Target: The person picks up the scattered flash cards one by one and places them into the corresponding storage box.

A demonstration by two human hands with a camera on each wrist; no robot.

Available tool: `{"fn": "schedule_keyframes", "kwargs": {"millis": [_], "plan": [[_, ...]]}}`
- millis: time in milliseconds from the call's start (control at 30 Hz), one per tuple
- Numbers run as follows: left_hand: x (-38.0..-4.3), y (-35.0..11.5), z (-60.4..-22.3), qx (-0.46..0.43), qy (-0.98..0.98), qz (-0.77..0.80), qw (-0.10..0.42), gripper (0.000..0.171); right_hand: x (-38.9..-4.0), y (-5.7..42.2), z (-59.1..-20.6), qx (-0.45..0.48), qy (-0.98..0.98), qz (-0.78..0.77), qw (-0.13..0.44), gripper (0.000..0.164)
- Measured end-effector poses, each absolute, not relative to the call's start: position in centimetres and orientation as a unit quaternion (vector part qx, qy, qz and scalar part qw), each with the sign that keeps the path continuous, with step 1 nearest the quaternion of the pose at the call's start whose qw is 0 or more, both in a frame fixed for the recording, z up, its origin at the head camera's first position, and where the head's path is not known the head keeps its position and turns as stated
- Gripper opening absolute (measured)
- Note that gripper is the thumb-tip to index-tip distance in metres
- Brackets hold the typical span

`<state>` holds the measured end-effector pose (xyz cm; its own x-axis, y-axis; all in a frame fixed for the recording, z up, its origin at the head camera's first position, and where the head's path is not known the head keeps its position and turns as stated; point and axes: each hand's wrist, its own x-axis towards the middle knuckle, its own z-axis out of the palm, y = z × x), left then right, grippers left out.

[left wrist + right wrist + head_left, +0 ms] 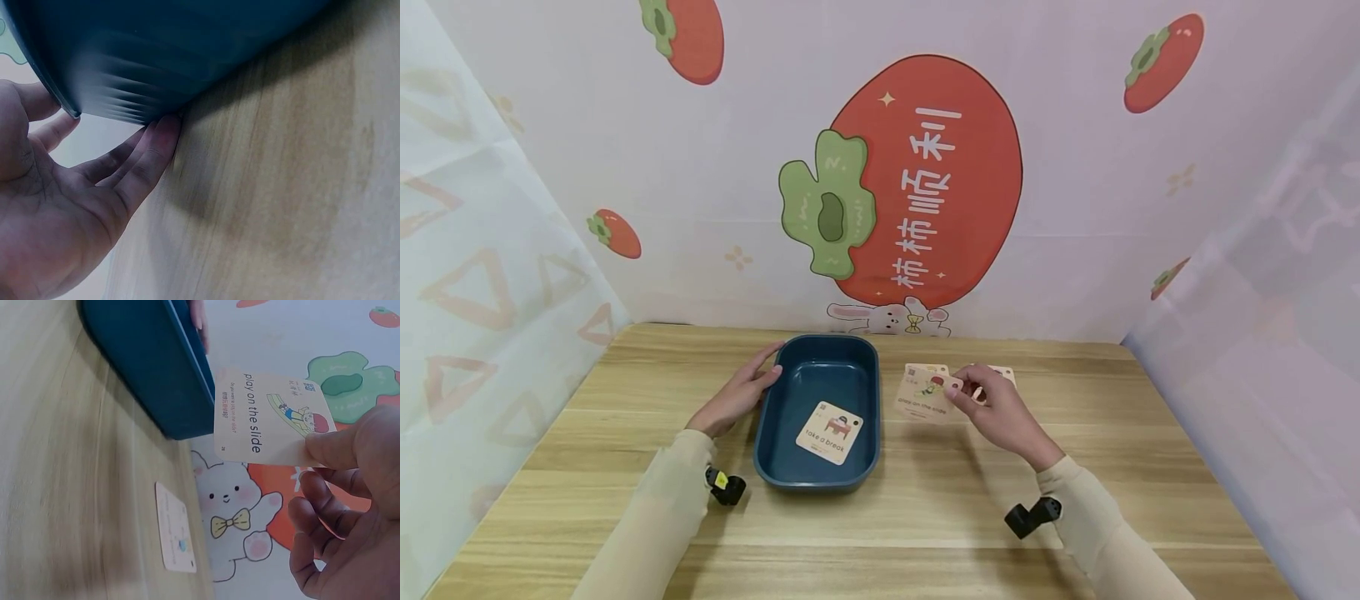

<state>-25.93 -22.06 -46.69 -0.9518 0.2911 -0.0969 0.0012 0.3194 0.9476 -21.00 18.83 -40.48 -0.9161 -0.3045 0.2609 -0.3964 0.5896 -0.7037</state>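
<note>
Dark-blue rectangular tray [822,385] already holds one square cream picture card [829,432]; my left hand [739,397] grips its rim, my right hand [1002,412] pinches a "play on the slide" card [250,419] above the woodgrain table [940,533], where I count two more cards [928,367].

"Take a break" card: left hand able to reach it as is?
Likely yes, after letting go: the left hand grips the blue tray, and nothing covers the card lying inside.
</note>
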Motion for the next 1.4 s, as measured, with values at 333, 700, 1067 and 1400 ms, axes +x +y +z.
{"fn": "schedule_keyframes", "kwargs": {"millis": [333, 700, 1067, 1400], "plan": [[-26.0, -22.0, -46.5, 0.091, 0.806, 0.572, 0.125, 0.06, -21.0, 17.5, -39.4, 0.215, -0.879, 0.418, 0.074, 0.005], [-26.0, -22.0, -46.6, 0.092, 0.804, 0.574, 0.123, 0.061, -21.2, 15.8, -38.4, 0.239, -0.867, 0.432, 0.072, 0.007], [-26.1, -22.0, -46.7, 0.086, 0.805, 0.574, 0.125, 0.06, -21.3, 14.0, -38.2, 0.253, -0.858, 0.442, 0.067, 0.006], [-25.9, -22.0, -46.6, 0.092, 0.805, 0.573, 0.126, 0.061, -21.3, 12.6, -38.5, 0.254, -0.859, 0.442, 0.053, 0.005]]}}
